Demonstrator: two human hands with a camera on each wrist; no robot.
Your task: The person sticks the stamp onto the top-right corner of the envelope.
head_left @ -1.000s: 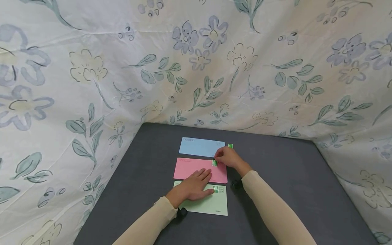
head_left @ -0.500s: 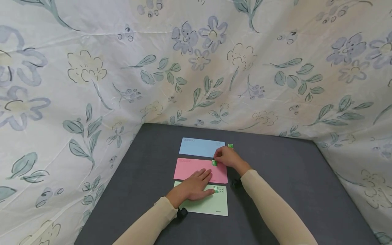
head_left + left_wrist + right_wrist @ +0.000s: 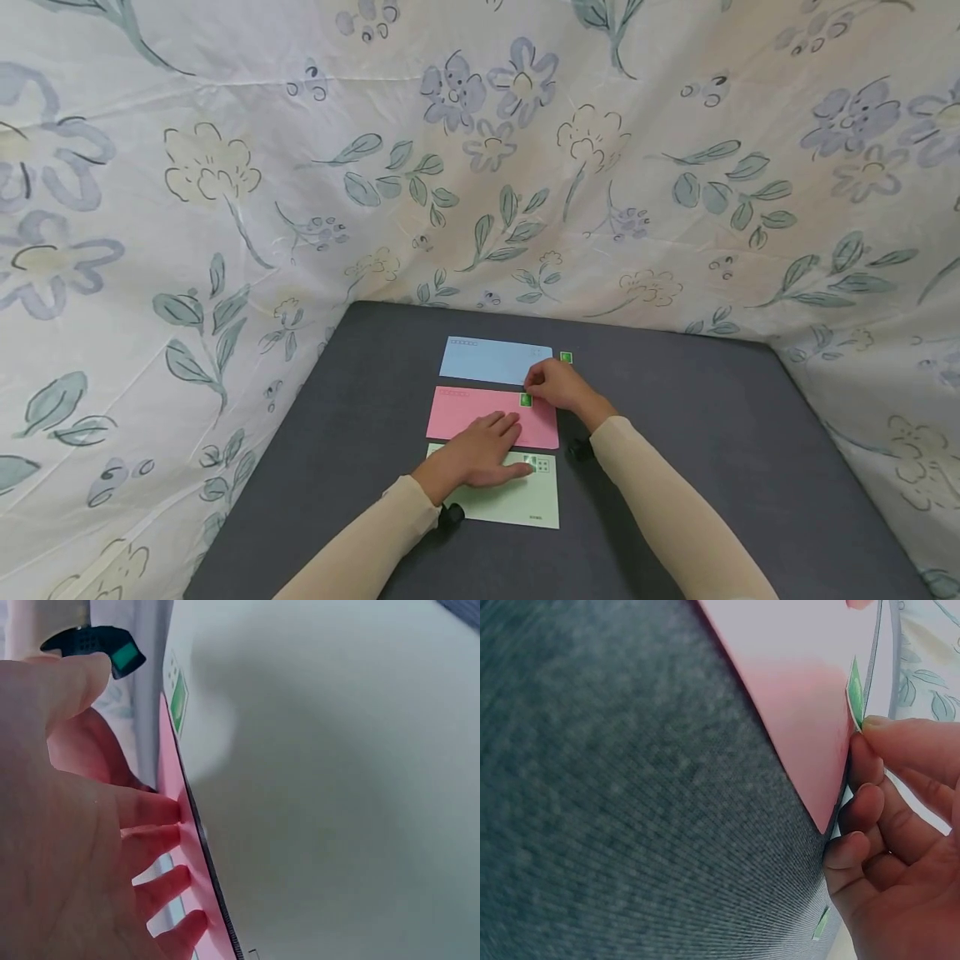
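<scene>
A small green stamp (image 3: 526, 400) is at the top right corner of the pink envelope (image 3: 457, 412). My right hand (image 3: 561, 387) pinches the stamp's edge between thumb and index finger; in the right wrist view the stamp (image 3: 856, 688) stands tilted against the pink paper. With fingers spread, my left hand (image 3: 483, 457) lies across the pink envelope and the light green envelope (image 3: 510, 506) below it. Its thumb reaches over a stamp on the green envelope, partly hiding it; that stamp (image 3: 178, 703) shows in the left wrist view.
Above the pink envelope lies a light blue envelope (image 3: 491, 360). Another green stamp (image 3: 566, 357) sits on the dark grey table (image 3: 690, 417), just off the blue envelope's right edge. A floral cloth (image 3: 480, 225) hangs around the table's back and sides.
My left hand has shifted slightly to the right, its thumb covering more of the green envelope's stamp. The right hand keeps its pinch at nearly the same spot.
</scene>
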